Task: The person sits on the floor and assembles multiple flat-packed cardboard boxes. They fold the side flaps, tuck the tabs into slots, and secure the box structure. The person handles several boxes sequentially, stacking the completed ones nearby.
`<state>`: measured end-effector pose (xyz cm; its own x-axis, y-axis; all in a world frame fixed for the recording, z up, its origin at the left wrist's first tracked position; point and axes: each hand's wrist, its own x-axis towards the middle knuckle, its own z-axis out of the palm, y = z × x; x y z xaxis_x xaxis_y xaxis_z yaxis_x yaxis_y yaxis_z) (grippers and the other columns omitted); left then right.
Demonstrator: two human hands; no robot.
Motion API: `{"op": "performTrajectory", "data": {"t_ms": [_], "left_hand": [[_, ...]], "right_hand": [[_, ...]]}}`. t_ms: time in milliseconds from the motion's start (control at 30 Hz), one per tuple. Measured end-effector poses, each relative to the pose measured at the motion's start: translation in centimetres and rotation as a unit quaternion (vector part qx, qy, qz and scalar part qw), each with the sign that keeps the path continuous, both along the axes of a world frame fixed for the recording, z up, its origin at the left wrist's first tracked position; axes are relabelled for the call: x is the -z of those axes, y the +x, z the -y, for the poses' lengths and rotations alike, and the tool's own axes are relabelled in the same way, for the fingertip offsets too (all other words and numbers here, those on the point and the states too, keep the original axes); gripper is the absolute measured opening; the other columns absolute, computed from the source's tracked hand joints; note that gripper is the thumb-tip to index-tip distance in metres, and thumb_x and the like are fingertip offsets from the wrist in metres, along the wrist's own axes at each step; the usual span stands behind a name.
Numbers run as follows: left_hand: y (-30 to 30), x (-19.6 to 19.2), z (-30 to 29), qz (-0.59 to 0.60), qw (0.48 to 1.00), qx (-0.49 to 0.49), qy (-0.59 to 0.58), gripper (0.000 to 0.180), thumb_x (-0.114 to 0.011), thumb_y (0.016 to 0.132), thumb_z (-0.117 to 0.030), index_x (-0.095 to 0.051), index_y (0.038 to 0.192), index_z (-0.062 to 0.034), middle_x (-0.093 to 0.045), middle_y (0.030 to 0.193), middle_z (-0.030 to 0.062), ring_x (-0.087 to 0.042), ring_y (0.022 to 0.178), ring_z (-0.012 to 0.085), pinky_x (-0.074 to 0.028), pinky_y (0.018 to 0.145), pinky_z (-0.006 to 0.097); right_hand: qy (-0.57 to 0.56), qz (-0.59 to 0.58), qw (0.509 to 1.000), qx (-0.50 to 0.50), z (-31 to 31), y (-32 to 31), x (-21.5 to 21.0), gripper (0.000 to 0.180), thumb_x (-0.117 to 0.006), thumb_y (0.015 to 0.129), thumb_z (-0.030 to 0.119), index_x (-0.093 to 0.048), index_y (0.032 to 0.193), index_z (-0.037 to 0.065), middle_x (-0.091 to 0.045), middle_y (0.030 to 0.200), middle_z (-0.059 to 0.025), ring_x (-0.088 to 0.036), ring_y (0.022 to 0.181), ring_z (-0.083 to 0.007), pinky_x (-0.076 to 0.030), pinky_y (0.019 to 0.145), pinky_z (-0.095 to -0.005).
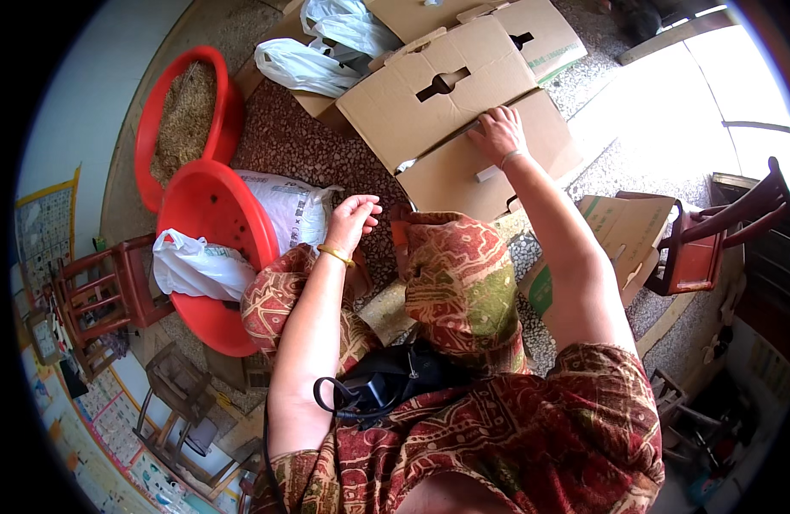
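My right hand (497, 134) lies flat with fingers spread on a flap of the large brown cardboard box (438, 94) on the floor ahead of me. It presses the flap and holds nothing. My left hand (352, 218) hovers above my left knee, fingers loosely curled and apart, with nothing in it. A gold bangle circles that wrist. Just left of this hand lies a white printed sack (288, 206). I sit with my knees up in a red and green patterned dress (463, 283).
Two red plastic tubs stand at the left: the far tub (159, 111) holds grain, the near tub (215, 206) holds a white plastic bag (198, 267). More white bags (326, 43) lie in the open box. A smaller carton (622, 231), red chair (737, 223) and stools surround me.
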<state>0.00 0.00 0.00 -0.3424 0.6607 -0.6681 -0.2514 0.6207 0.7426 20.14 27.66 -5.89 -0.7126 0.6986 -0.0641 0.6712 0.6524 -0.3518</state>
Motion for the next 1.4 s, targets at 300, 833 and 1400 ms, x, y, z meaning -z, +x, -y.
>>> {"op": "performTrajectory", "data": {"t_ms": [300, 833, 1400], "left_hand": [[-0.1, 2.6, -1.7, 0.001, 0.995, -0.099, 0.006, 0.024, -0.050, 0.089, -0.018, -0.053, 0.111, -0.0076, -0.061, 0.096, 0.0035, -0.056, 0.075, 0.0082, -0.046, 0.063, 0.021], [-0.1, 1.3, -6.2, 0.005, 0.987, -0.104, 0.120, 0.032, -0.054, 0.085, -0.016, -0.047, 0.116, -0.0121, -0.051, 0.117, 0.0038, -0.044, 0.111, 0.0120, -0.030, 0.093, 0.036], [2.0, 3.8, -4.5, -0.024, 0.968, 0.226, 0.103, 0.035, -0.056, 0.083, -0.010, -0.054, 0.118, -0.0073, -0.053, 0.121, 0.0144, -0.050, 0.112, 0.0213, -0.038, 0.095, 0.028]], "right_hand": [[0.077, -0.039, 0.995, -0.050, 8.8, 3.4, 0.9, 0.048, -0.057, 0.077, 0.030, -0.048, 0.122, 0.014, -0.038, 0.134, -0.0052, -0.030, 0.127, -0.0248, -0.023, 0.102, -0.0517], [0.016, -0.219, 0.975, -0.021, 7.5, 4.8, 2.6, 0.032, -0.058, 0.072, 0.009, -0.058, 0.104, 0.009, -0.050, 0.121, -0.0109, -0.043, 0.117, -0.0285, -0.033, 0.098, -0.0438], [-0.422, -0.355, 0.745, 0.375, 3.1, 8.2, -2.0, 0.050, -0.065, 0.077, 0.039, -0.049, 0.104, 0.000, -0.054, 0.093, -0.0108, -0.057, 0.080, -0.0221, -0.055, 0.058, -0.0369]]}}
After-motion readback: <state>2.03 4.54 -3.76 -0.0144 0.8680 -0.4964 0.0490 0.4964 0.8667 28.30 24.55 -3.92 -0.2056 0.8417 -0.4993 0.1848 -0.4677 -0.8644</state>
